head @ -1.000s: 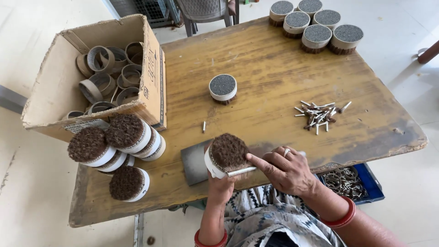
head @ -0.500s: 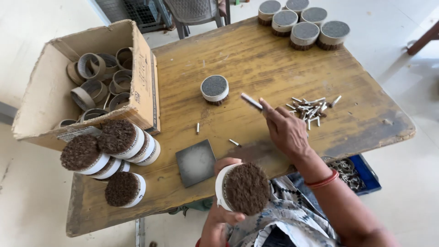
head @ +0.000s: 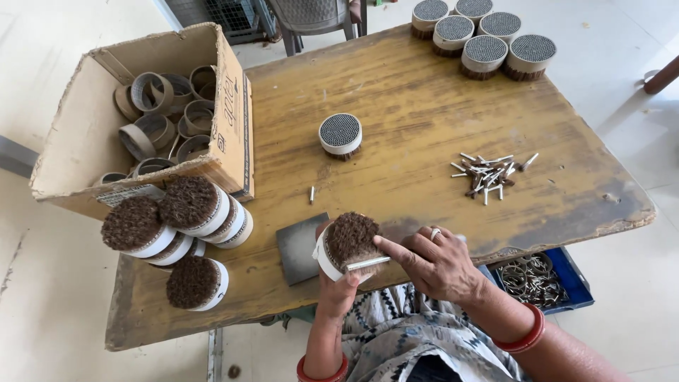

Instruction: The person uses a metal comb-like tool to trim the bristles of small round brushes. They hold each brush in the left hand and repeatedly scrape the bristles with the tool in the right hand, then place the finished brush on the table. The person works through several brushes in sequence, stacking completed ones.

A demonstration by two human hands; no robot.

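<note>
A: What's nearest, at the near edge of the table?

B: The left hand (head: 338, 286) is closed round a round bundle (head: 348, 242) of brown sticks in a white band, tilted so its brown face looks up. The right hand (head: 437, 263) lies just to its right, fingers narrowed on a thin pale stick (head: 368, 263) laid against the bundle's near side.

A: And under them?

B: A dark square plate (head: 300, 247) lies flat on the wooden table (head: 424, 99), just left of the bundle. Down to the right, below the table edge, a blue tray (head: 566, 272) holds metal rings.

A: Further left?

B: Four more brown-faced bundles: one (head: 196, 283) lies alone near the table's near left corner, three (head: 177, 216) are stacked together just beyond it, touching the cardboard box (head: 92, 120).

A: What's in the box?

B: Empty cardboard rings (head: 152, 92), piled loosely. The box sits on the far left of the table, partly overhanging its edge.

A: Mid-table?

B: A single short stick (head: 312, 194) lies alone, and beyond it one bundle with a grey dotted face (head: 340, 133) stands upright. To the right, well apart, lies a loose heap of sticks (head: 489, 172).

A: And farthest off?

B: Five grey-faced bundles (head: 483, 32) stand clustered at the far right corner, touching one another
</note>
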